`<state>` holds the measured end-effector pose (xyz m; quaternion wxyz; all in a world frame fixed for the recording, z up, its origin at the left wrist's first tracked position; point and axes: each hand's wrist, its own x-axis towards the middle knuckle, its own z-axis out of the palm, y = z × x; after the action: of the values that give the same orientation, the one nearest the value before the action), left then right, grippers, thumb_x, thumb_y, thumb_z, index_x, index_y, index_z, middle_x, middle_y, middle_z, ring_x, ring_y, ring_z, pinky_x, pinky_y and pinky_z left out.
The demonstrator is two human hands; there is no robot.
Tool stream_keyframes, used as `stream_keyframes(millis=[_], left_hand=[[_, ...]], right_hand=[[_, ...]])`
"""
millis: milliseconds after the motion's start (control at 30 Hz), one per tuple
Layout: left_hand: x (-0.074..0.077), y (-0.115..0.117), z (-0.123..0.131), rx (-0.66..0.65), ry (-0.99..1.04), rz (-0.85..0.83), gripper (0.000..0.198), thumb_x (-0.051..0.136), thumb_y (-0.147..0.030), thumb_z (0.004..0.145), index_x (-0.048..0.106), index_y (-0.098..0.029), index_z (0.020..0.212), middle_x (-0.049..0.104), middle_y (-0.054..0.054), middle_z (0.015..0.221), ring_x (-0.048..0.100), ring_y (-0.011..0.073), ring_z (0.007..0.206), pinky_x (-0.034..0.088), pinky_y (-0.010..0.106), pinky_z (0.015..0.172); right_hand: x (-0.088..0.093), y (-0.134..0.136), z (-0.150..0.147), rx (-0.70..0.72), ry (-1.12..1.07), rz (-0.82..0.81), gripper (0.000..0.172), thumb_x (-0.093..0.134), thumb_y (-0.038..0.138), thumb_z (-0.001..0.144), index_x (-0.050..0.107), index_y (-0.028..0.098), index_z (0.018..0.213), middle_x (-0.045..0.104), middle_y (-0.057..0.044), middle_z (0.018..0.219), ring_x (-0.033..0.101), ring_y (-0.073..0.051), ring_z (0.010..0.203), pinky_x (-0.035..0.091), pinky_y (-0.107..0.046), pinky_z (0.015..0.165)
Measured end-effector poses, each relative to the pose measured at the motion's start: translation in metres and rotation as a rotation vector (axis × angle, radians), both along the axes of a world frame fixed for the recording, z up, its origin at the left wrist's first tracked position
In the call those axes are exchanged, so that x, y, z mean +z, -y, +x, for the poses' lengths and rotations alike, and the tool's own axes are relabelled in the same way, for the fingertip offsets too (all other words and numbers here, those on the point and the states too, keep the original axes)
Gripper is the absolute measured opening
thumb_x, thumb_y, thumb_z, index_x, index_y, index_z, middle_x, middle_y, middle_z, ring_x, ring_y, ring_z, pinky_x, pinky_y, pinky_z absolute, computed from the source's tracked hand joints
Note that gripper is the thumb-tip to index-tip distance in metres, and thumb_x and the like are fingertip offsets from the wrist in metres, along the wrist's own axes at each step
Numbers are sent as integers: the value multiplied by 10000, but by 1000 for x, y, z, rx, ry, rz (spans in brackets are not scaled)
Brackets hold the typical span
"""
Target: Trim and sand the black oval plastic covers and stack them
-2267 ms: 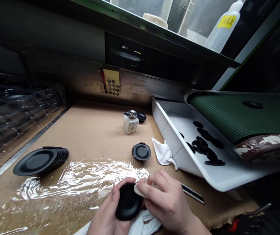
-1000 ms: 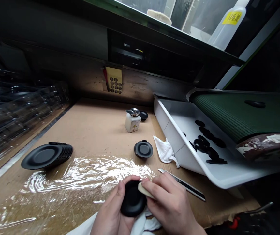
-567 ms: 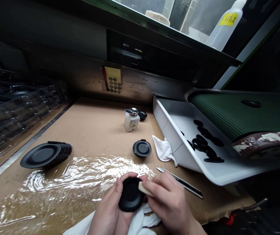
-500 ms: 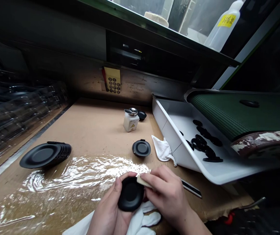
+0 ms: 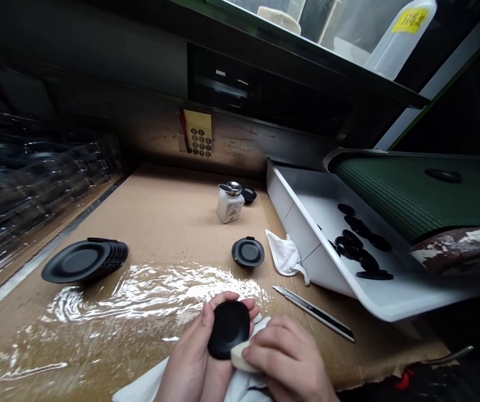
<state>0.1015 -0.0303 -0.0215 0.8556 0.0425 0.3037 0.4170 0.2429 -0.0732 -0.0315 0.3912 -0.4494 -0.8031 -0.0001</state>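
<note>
Grip: left hand [image 5: 189, 360] cups the black moulded disc [image 5: 228, 329] in its curled fingers; right hand [image 5: 285, 357] pinches a cream foam pad [image 5: 242, 357] against the disc's lower right edge.

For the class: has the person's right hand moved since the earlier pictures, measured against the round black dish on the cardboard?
Yes. The bare right hand has moved down in view, away from the round black dish, taking its cream pad lower.
</note>
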Motion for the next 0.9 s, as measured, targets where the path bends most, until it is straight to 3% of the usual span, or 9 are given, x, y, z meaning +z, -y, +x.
stream_keyframes(millis=[133, 400, 600, 800, 900], left_hand=[[1, 1, -1, -42, -13, 3, 283, 478, -386, 817, 614, -165, 929, 697, 118, 907, 618, 250, 937, 353, 420, 950], [3, 1, -1, -9, 35, -26, 267, 516, -332, 808, 628, -138, 954, 688, 114, 916, 589, 221, 982, 317, 374, 994], [2, 1, -2, -46, 33, -23, 298, 469, -393, 822, 644, -168, 909, 677, 81, 897, 581, 236, 985, 317, 392, 986], [-2, 0, 0, 4, 135, 97, 354, 398, -391, 855, 653, -146, 866, 676, 70, 880, 537, 235, 1041, 302, 361, 1000], [-1, 1, -2, -22, 93, 53, 347, 424, -417, 839, 653, -162, 897, 686, 67, 873, 565, 234, 999, 314, 374, 988]], right_hand=[[-2, -1, -18, -72, 40, 37, 118, 550, 172, 818, 630, 232, 881, 634, 15, 698, 509, -113, 625, 418, -240, 570], [6, 8, 4, -47, 167, -70, 196, 452, 185, 860, 623, 220, 949, 639, -16, 734, 508, -124, 635, 396, -244, 543], [12, -11, -30, -62, 42, 18, 236, 413, 176, 867, 643, 231, 863, 611, 3, 663, 493, -126, 625, 406, -256, 591], [13, -26, -39, -281, -45, 12, 185, 461, 150, 843, 639, 152, 896, 591, -47, 703, 523, -137, 668, 426, -243, 605], [10, -20, -39, -224, -58, -13, 180, 458, 155, 836, 624, 148, 904, 585, -50, 710, 524, -144, 670, 433, -254, 615]])
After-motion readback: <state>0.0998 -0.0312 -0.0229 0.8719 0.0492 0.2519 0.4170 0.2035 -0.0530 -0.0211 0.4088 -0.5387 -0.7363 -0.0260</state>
